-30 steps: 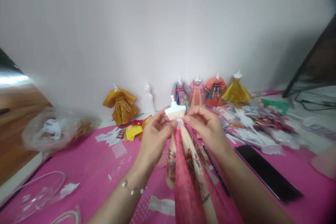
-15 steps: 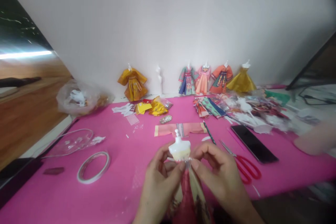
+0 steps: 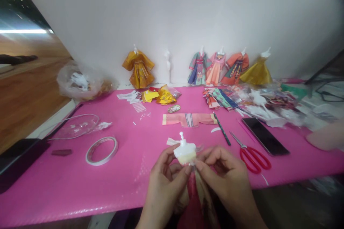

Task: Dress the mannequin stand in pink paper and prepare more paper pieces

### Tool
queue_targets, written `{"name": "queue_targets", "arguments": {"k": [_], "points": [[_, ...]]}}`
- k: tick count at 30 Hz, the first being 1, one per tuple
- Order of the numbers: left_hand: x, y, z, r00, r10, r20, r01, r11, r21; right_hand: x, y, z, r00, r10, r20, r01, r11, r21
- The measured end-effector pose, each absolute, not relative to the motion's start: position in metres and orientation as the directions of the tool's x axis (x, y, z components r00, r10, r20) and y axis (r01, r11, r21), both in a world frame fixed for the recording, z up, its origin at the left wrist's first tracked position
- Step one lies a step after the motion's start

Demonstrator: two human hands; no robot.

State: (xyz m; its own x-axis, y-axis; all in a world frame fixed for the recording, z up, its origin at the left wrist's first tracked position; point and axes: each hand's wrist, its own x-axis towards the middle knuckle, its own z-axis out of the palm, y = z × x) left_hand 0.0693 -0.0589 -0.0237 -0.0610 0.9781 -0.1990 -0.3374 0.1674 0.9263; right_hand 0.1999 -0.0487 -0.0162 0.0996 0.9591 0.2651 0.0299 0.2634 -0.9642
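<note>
Head view: hands (image 3: 167,182) pinch doll dress (image 3: 194,195); scissors (image 3: 244,147), phone (image 3: 264,136) right; tape roll (image 3: 115,148) left; pink top (image 3: 177,119) beyond.

A person's left hand (image 3: 166,182) and right hand (image 3: 229,177) are bare, with slender fingers (image 3: 163,158) and smooth backs. Both wrists (image 3: 153,216), also bare, meet the bottom edge; fingernails are too blurred to describe.

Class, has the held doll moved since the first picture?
Yes: the held doll now sits lower in view, farther below the green doll.
</note>
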Motion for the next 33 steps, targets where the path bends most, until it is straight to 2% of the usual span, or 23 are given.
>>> {"name": "queue_targets", "arguments": {"k": [9,18,33], "points": [[0.0672,-0.0535,-0.0224,-0.026,0.978,-0.206,-0.368,0.182,0.912,0.1984,-0.0431,-0.0187,0.095,0.961,0.260,0.047,0.256,-0.965],[0.0681,-0.0515,-0.0258,-0.024,0.960,-0.280,-0.409,0.246,0.879,0.1970,-0.0412,-0.0207,0.111,0.959,0.261,0.031,0.259,-0.965],[0.0663,-0.0539,-0.0245,-0.031,0.963,-0.269,-0.421,0.231,0.877,0.1908,-0.0414,-0.0192,0.158,0.946,0.281,0.048,0.277,-0.960]]}}
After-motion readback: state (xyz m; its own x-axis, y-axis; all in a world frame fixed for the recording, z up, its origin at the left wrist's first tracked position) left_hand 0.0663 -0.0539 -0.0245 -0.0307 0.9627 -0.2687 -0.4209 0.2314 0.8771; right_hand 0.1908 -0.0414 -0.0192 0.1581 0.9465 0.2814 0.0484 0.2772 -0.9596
